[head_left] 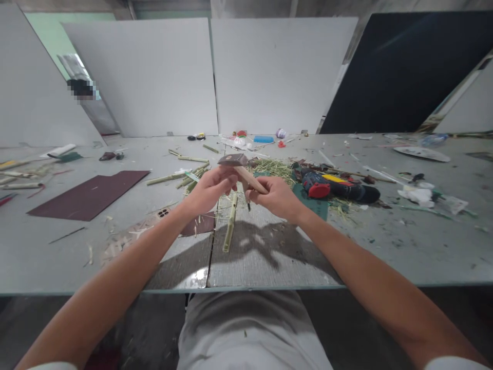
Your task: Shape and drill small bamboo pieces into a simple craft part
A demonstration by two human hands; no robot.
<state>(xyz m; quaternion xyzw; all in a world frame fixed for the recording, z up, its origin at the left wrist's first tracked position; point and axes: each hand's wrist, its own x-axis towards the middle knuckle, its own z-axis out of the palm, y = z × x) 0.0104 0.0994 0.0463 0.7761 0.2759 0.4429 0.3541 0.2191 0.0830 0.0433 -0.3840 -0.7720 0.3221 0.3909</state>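
Observation:
A hammer (249, 178) with a dark metal head and pale wooden handle is held above the table. My right hand (275, 198) is closed round its handle. My left hand (215, 187) has its fingers curled against the underside of the head; whether something else is within them is hidden. A thin dark tip shows below my right hand, too small to name. Under my hands a short green bamboo piece (230, 226) with a small hole near its far end lies on the grey table (246, 272).
A power drill (335, 187) and a heap of bamboo shavings (273, 168) lie to the right. Cut bamboo sticks (165, 178) and a maroon sheet (92, 195) are at left. A phone (133, 234) rests near my left forearm. White panels (281, 77) stand behind.

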